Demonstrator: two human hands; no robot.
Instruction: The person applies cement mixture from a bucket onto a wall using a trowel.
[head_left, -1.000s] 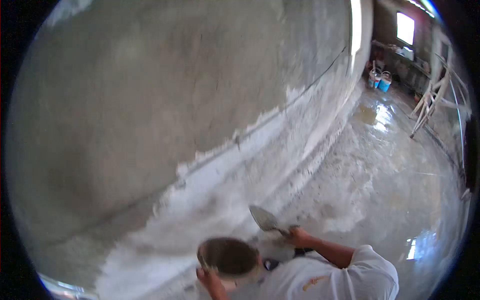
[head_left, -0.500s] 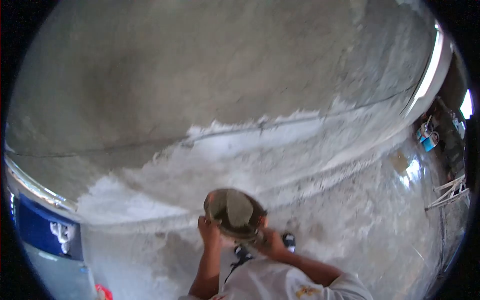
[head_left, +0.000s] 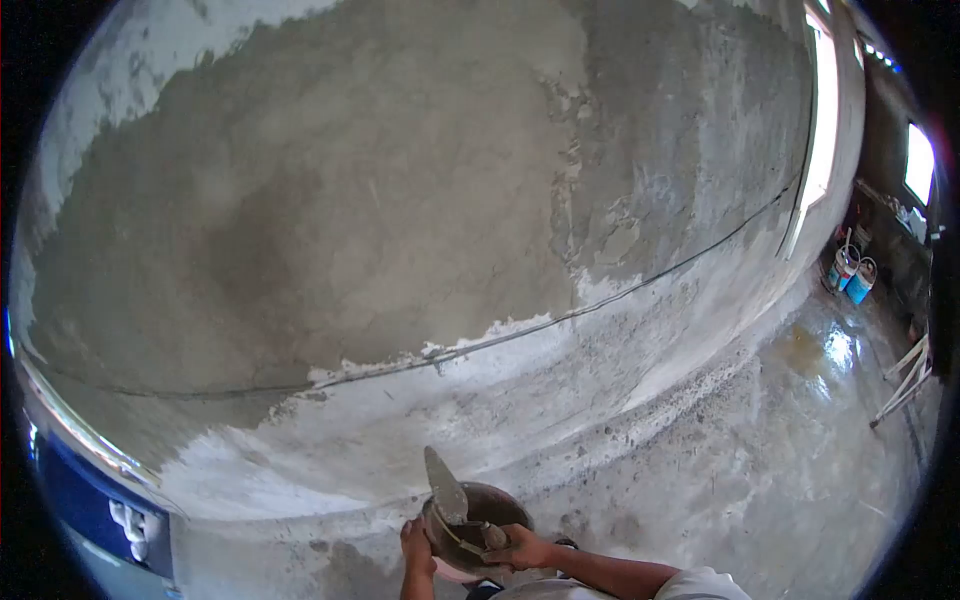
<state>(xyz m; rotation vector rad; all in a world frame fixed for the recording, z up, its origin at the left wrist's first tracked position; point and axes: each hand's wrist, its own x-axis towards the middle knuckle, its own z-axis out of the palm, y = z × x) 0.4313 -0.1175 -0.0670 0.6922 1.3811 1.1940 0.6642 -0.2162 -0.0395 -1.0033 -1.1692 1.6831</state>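
Note:
A round, dark bowl (head_left: 500,503) with wet grey residue inside is held low in front of my body. My left hand (head_left: 417,545) grips its left rim. On the right, my right hand (head_left: 520,548) is closed round the handle of a trowel (head_left: 446,486), over the bowl's right side. The trowel's grey-coated blade points up and left, crossing the bowl's far rim. Ahead stands a wall (head_left: 350,220) with a large patch of damp grey plaster.
A cable (head_left: 500,333) runs along the lower wall. Buckets (head_left: 858,280) and a white metal frame (head_left: 903,380) stand at the right. A blue panel (head_left: 75,500) is at the lower left. Wet spots shine on the concrete floor (head_left: 720,480).
The view has tilted up, showing more wall. The bowl and both hands sit lower in view. The trowel blade, earlier over the bowl's inside, now sticks up past the far rim.

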